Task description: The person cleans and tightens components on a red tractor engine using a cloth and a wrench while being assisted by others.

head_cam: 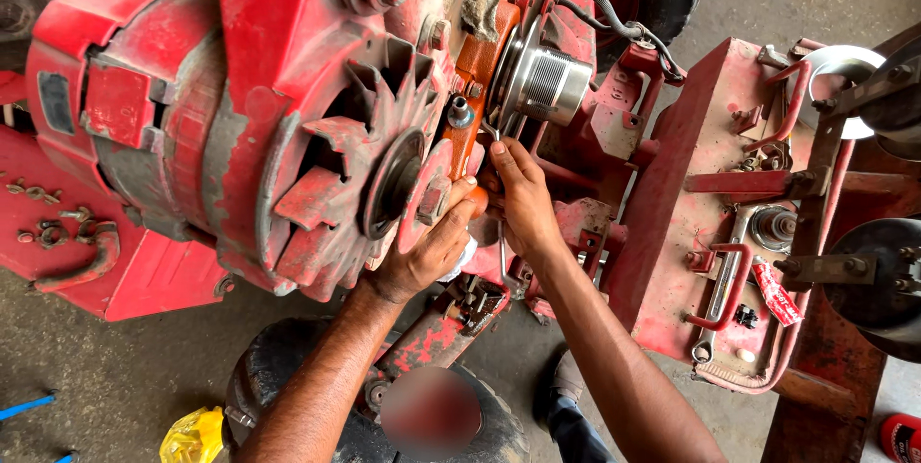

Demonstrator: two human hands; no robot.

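Wrench (491, 129): slim metal tool, being held upright in the right hand (523, 196), fingers curling closed around its lower shank, its head reaching up toward a small bolt (460, 112) on the orange bracket (477, 79). The grip is sitting low on the shank, probably for leverage in the narrow gap.

Left hand (432, 250): pressing against the lower edge of the orange bracket just beside the right hand, fingers bending round it, apparently steadying the part while the tool is working. Whether it is gripping anything small cannot be told.

Red fan disc (369, 185): lying just left of both hands, its vanes facing the camera, fixed to the big red housing (144, 108).

Ribbed silver pulley (547, 87): standing just above the right hand, on the far side of the bracket.

Red tray (691, 127): sitting to the right, well apart from the hands. A long spanner (721, 281) is lying along its near right edge beside a small red tube (775, 292), within easy reach.

Loose bolts and hooks (58, 223): resting on the red panel at far left.

Yellow bag (192, 436): lying on the concrete floor (96, 357) near the lower left.
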